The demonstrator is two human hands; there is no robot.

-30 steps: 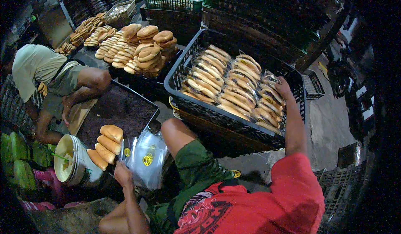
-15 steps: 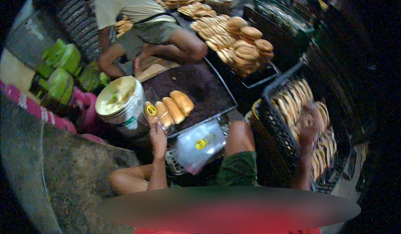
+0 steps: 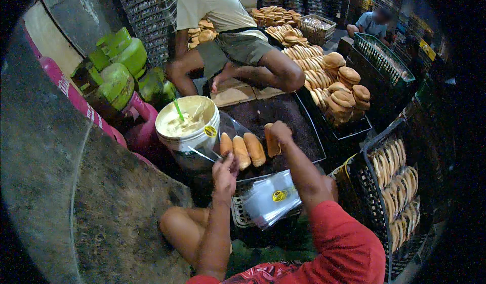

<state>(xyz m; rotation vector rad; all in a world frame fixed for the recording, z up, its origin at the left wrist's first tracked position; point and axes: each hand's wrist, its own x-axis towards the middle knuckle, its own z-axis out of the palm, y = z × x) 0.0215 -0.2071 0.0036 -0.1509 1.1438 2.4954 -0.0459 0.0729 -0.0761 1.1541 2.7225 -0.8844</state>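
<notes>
My left hand [image 3: 224,173] is closed on the edge of a clear plastic bag [image 3: 230,126] with a yellow round sticker. The bag spreads up beside the bucket and lies against the leftmost bread roll [image 3: 226,144]. Two more long brown rolls, one at the middle [image 3: 241,153] and one beside it [image 3: 254,150], lie side by side on the dark tray. My right hand [image 3: 282,131] grips the top of the rightmost roll [image 3: 272,141], slightly apart from the others. Below them rests a stack of clear bags [image 3: 271,195] on a white basket [image 3: 242,212].
Left of the rolls stands a white bucket [image 3: 167,144] of pale cream with a green handle in it. A black crate [image 3: 372,203] of packed bread is at right. Across the tray [image 3: 268,112] sits another person [image 3: 223,10]; buns [image 3: 314,63] pile behind. Green gas cylinders [image 3: 126,56] stand left.
My right hand has moved left from over the bread crate to the rightmost roll. My left hand still holds the bag by the rolls. The whole view has shifted.
</notes>
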